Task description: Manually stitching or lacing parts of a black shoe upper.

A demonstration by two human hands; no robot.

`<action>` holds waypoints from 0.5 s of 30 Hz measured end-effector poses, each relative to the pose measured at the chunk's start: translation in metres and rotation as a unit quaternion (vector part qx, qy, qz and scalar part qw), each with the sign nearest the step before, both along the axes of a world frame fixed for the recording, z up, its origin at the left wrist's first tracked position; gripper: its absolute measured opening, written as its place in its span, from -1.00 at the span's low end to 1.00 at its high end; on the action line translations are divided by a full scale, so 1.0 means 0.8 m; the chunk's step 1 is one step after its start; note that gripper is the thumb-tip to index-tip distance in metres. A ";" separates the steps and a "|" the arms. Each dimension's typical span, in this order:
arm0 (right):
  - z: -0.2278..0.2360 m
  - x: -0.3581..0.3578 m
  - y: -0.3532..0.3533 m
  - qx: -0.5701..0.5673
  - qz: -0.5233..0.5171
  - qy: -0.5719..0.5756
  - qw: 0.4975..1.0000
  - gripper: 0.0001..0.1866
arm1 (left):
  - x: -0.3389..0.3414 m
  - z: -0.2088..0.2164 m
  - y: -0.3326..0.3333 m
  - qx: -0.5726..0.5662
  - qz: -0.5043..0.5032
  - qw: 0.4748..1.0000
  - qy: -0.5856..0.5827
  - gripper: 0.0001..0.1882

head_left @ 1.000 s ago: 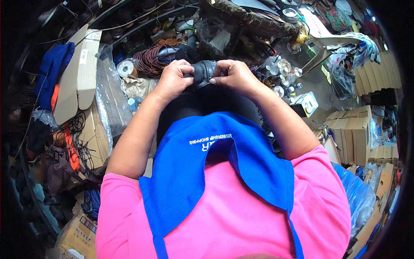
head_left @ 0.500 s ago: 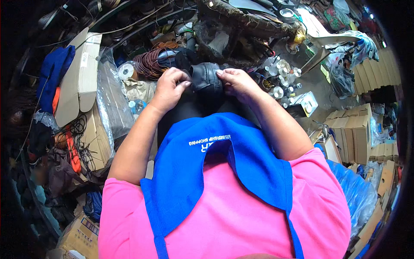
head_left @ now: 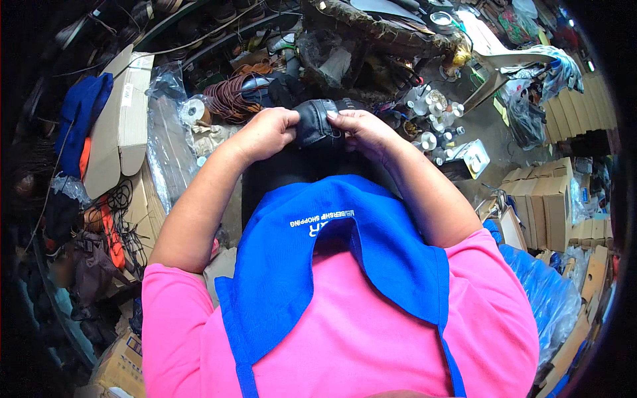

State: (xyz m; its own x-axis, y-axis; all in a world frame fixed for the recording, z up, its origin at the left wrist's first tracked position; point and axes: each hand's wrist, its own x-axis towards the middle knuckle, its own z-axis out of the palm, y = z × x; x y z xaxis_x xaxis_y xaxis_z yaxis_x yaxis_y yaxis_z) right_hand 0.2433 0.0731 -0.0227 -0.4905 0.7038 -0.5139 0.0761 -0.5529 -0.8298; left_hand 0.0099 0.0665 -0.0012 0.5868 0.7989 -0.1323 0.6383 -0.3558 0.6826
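A black leather shoe [head_left: 314,125] with a stitched seam is held up over my lap, beyond the blue apron [head_left: 292,205]. My left hand [head_left: 271,134] is closed at the shoe's left edge, with the fingers curled and pressed to the leather. From the right, my right hand [head_left: 363,131] grips the other side. Its thumb lies on top near the seam, and the remaining fingers are bent underneath, partly hidden. A fine thread-like line seems to show near the right thumb, too thin to be sure of.
Coiled brown cord [head_left: 229,99] and a white spool [head_left: 193,111] lie beyond my left hand. Several bottles and jars [head_left: 434,116] stand on the floor to the right, near a white tray [head_left: 472,159]. Cardboard [head_left: 123,119] leans at left; stacked boxes [head_left: 541,199] stand at right.
My left hand has moved in to the right and now closes on the shoe's left edge. The shoe has tilted slightly; my right hand has shifted slightly left.
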 end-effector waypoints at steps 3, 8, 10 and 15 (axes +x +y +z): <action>0.003 0.001 -0.004 0.013 0.013 0.016 1.000 -0.75 | -0.007 -0.003 -0.008 0.148 -0.044 0.988 -0.014 -0.85; -0.002 0.002 -0.004 0.039 -0.026 -0.021 0.999 -0.76 | -0.052 -0.001 -0.025 0.181 0.017 0.983 0.003 -0.92; -0.006 0.007 0.008 0.020 0.037 0.029 0.999 -0.73 | -0.062 0.002 -0.033 0.183 0.046 0.982 -0.009 -0.91; 0.006 0.004 0.003 -0.030 0.028 0.047 0.998 -0.71 | -0.062 0.018 -0.053 -0.030 0.236 0.955 -0.177 -0.95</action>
State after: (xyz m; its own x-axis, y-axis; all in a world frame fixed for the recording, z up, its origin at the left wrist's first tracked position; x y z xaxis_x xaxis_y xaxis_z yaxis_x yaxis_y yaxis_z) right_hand 0.2466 0.0757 -0.0181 -0.5769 0.6434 -0.5032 0.0316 -0.5980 -0.8008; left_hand -0.0397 0.0241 0.0131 0.1789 0.9828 -0.0455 0.4433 -0.0392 0.8955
